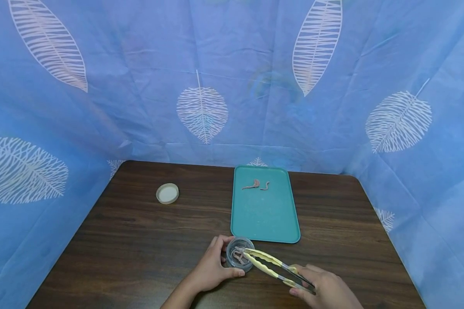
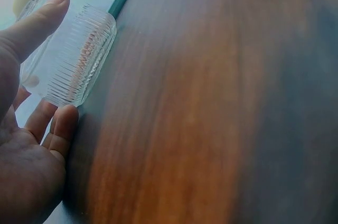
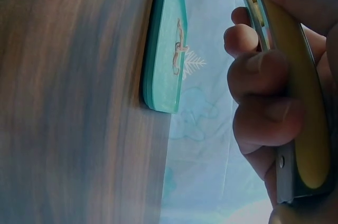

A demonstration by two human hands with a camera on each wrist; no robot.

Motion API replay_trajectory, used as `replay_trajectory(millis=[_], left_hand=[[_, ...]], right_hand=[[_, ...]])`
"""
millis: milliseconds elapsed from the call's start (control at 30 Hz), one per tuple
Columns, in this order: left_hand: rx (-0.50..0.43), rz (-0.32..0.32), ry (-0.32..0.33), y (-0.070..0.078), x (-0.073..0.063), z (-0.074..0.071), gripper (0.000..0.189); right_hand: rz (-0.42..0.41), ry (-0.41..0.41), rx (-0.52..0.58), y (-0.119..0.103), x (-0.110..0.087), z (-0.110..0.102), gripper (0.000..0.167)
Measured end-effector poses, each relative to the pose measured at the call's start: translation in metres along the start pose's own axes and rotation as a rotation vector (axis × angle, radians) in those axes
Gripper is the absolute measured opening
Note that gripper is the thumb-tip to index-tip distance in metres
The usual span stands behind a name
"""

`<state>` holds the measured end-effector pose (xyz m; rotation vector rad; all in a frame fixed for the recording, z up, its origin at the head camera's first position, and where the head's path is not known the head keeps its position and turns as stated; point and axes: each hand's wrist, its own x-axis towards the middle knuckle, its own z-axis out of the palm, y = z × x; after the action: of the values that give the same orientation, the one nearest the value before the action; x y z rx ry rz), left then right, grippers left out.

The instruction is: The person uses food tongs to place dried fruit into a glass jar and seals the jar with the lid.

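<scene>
- Wood-grain table: work on it judged part-way. Uncovering the clear ribbed jar is done. Pinkish strands are found at two stations, on the teal tray and inside the jar. Direction of transfer cannot be established from here, so the amount outstanding stays unconfirmed.
- The teal tray: placed at the table's far edge, right of its middle. Carries a bunched strand and a curved strand, both near the tray's own far edge.
- Right hand: clasping the handle end of the yellow-and-metal tongs, fingers curled round it.
- Left hand: holding the jar, thumb to one side and fingers to the other, apparently to steady it.
- The tongs: tips inside the jar's mouth, at the contents. Whether a strand is pinched between them cannot be told.
- The jar: just off the tray's near left corner. Contents are further strands, count not determinable.
- Round lid: off the jar and well apart from it, lying flat toward the table's far left corner. Refitting not done.
- The strands: on the tray, the bunched one lies nearer the left edge, the curved one just beside it.
</scene>
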<state>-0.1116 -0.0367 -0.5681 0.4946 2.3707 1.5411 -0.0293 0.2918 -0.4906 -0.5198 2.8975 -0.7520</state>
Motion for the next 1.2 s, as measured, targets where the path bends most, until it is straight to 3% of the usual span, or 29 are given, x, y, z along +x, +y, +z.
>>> replay_trajectory(millis=[333, 633, 900, 1200], left_hand=[[0.004, -0.004, -0.003, 0.000, 0.000, -0.001, 0.085], [0.002, -0.006, 0.004, 0.003, -0.001, -0.001, 0.085], [-0.001, -0.007, 0.008, 0.003, -0.001, -0.001, 0.086], [-0.019, -0.012, -0.006, 0.004, -0.001, -0.001, 0.085]], right_hand=[[0.137, -0.038, -0.062, -0.003, 0.008, 0.001, 0.061], [0.239, -0.095, 0.001, -0.003, 0.013, 0.004, 0.071], [0.443, -0.126, 0.082, -0.007, 0.023, 0.009, 0.094], [0.447, -0.057, 0.072, 0.002, 0.030, 0.010, 0.104]])
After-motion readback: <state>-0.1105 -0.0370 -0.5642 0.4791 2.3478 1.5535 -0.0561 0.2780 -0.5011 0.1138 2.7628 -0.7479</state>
